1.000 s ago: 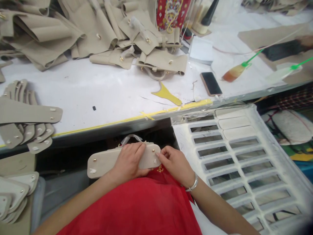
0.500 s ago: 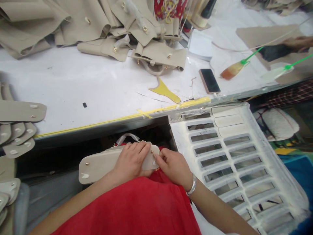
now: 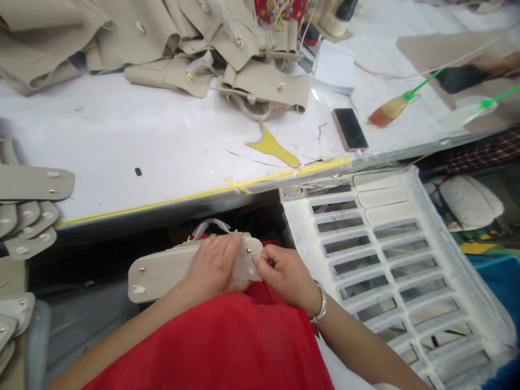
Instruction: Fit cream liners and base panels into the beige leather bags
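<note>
A beige bag piece (image 3: 162,273) with rounded ends, small gold studs and white tabs lies across my lap, over the red cloth (image 3: 227,346). Its pale handle (image 3: 211,223) shows at the far side. My left hand (image 3: 217,260) is wrapped over the piece right of its middle, thumb at the near edge. At the right end, my right hand (image 3: 282,273) has its fingers curled and its thumb pressed at the edge, near a stud and a white tab. A silver bracelet circles the right wrist.
Beige bag parts (image 3: 260,81) cover the back of the white table (image 3: 101,146), with a yellow template (image 3: 274,146), phone (image 3: 349,129) and glue bottle (image 3: 388,112) nearer. A slotted white rack (image 3: 385,260) stands right; another person's hand (image 3: 498,62) is at far right.
The view has shifted slightly. Both hands remain on the bag piece, and my right thumb and fingers have moved a little at its right end.
</note>
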Tool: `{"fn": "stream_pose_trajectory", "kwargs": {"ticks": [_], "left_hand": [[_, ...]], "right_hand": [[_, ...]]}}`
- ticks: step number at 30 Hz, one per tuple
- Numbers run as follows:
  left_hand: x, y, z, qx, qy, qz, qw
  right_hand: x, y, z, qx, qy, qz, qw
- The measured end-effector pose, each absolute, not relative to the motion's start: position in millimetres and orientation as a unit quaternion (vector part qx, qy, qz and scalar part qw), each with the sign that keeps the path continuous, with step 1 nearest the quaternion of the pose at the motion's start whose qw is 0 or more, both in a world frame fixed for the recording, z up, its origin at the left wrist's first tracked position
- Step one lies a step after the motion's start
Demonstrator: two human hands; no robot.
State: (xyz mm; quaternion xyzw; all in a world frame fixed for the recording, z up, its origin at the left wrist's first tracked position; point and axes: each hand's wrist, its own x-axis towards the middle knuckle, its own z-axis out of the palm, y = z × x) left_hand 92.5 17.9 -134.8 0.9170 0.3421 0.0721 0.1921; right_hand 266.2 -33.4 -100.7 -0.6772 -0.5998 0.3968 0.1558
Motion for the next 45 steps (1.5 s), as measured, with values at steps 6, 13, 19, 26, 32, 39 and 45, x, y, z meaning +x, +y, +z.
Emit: {"fn": "stream_pose_trajectory", "kwargs": {"ticks": [6,13,19,26,32,39,45], "left_hand": [[94.1,20.7,-129.6,0.924,0.334,0.051,0.182],[96.5,17.6,-128.3,0.920,0.340,0.039,0.190],[76.4,39.0,-105.7,0.892,0.314,-0.012,0.324],[54.0,35.3,-107.7,0.902,0.334,-0.008,0.274],[67.2,23.5,-115.4,0.921,0.329,-0.006,0.207],[69.0,14.9,-121.2,0.935,0.320,0.025,0.152],[82.7,5.4,-122.9,0.935,0.337,0.020,0.111]], "right_hand": [[278.1,-32.0,-105.7,-0.705,-0.597,0.373,0.091],[274.9,-31.9,-102.8,-0.719,-0.602,0.341,0.060],[277.5,-33.1,-104.7,-0.716,-0.608,0.338,0.063],[280.5,-30.5,-109.2,-0.702,-0.602,0.371,0.090],[282.7,-28.8,-111.8,-0.696,-0.598,0.383,0.104],[280.3,-31.4,-112.2,-0.701,-0.600,0.368,0.111],[279.0,-32.9,-113.1,-0.704,-0.607,0.350,0.112]]}}
